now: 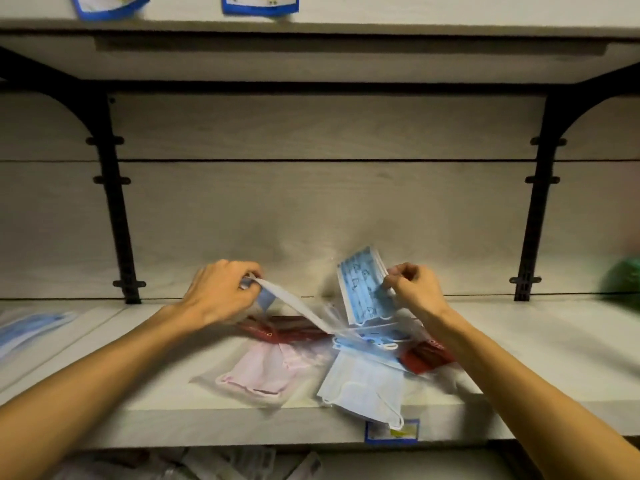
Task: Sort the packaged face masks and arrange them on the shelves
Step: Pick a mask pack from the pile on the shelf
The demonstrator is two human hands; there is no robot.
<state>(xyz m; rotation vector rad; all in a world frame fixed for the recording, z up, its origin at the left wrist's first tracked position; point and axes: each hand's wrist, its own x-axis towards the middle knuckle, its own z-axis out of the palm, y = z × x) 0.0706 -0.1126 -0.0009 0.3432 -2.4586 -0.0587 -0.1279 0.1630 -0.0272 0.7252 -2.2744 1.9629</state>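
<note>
My left hand [221, 292] pinches the edge of a clear packet with a pale mask [294, 306], lifted at a slant above the shelf [138, 386]. My right hand [415, 289] holds a blue patterned mask pack [362, 285] nearly upright. Under them, on the shelf, lie a pink mask packet [263, 370], a pale blue mask stack [363, 382] reaching over the front edge, and red-topped packets [427, 356].
More blue packets [27, 329] lie at the shelf's far left. A blurred green thing [623, 278] sits at the right edge. Black brackets [116, 202] hold the upper shelf [311, 26]. Price labels [391, 433] mark shelf fronts. Packets [207, 465] fill the lower shelf.
</note>
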